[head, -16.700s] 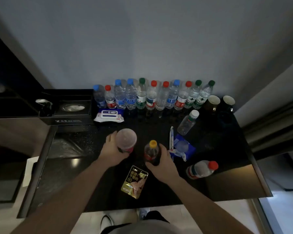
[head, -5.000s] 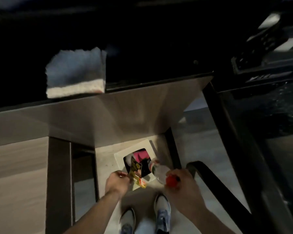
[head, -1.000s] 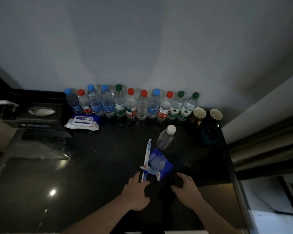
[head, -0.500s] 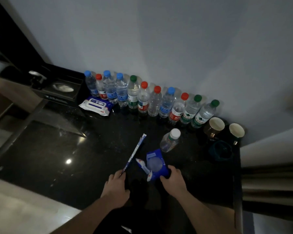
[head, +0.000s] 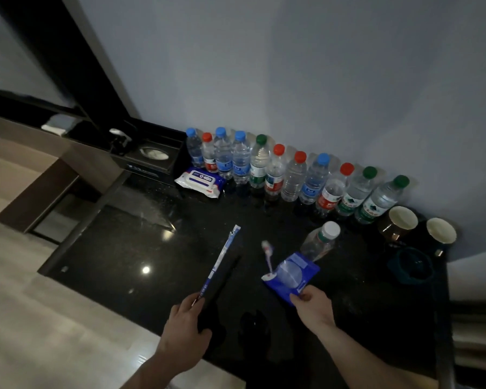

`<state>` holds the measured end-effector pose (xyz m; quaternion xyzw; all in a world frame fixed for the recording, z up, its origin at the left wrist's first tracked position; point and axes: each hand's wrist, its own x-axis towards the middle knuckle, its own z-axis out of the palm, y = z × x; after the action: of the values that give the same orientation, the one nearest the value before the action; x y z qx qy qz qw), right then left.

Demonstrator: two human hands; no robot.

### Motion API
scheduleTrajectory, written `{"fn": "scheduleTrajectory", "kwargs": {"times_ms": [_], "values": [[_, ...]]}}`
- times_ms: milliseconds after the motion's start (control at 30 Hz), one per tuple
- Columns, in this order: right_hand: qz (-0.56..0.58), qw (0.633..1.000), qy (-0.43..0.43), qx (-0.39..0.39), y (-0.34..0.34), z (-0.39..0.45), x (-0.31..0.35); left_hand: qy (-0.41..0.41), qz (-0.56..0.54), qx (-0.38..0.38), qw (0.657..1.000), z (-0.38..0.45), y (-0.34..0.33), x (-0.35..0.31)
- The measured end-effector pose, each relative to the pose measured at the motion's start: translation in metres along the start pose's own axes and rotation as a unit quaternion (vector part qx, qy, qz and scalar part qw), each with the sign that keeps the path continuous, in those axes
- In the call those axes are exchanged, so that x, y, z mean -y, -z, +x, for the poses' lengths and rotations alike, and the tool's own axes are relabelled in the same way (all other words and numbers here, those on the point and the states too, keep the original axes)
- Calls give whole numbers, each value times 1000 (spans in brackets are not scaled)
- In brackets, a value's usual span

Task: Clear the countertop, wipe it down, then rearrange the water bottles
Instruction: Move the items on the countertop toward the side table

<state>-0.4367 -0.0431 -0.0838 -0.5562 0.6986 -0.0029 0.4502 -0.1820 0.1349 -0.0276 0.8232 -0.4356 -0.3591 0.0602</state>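
Our left hand [head: 184, 329] pinches the long wrapper [head: 220, 261], our right hand [head: 312, 306] the blue pouch [head: 291, 273]; we should lift both clear of the surface [head: 141, 242] without spilling.

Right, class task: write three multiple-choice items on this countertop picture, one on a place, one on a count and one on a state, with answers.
1. Where is the wet-wipes pack?
A) by the left end of the bottle row
B) at the front edge
C) on the floor

2. How many green-capped bottles stand along the wall?
A) one
B) three
C) six

3. The blue pouch is:
A) lying untouched
B) held in the right hand grip
C) standing among the bottles

Answers:
1 A, it lies just before the leftmost bottles.
2 B, three green caps show in the row.
3 B, its near corner is pinched.
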Motion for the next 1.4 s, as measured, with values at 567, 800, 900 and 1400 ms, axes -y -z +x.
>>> {"fn": "scheduleTrajectory", "kwargs": {"times_ms": [567, 800, 900, 1400], "values": [[177, 977, 74, 97, -154, -165, 168, -39, -88, -117, 988, -65, 144, 235], [161, 978, 98, 93, -239, -203, 225, -30, -96, -135, 986, -84, 198, 318], [143, 979, 110, 95, -259, -206, 254, -30, -117, -145, 982, -77, 218, 343], [48, 969, 160, 184, -408, -127, 468, 127, -167, -174, 962, -12, 349, 457]]}}
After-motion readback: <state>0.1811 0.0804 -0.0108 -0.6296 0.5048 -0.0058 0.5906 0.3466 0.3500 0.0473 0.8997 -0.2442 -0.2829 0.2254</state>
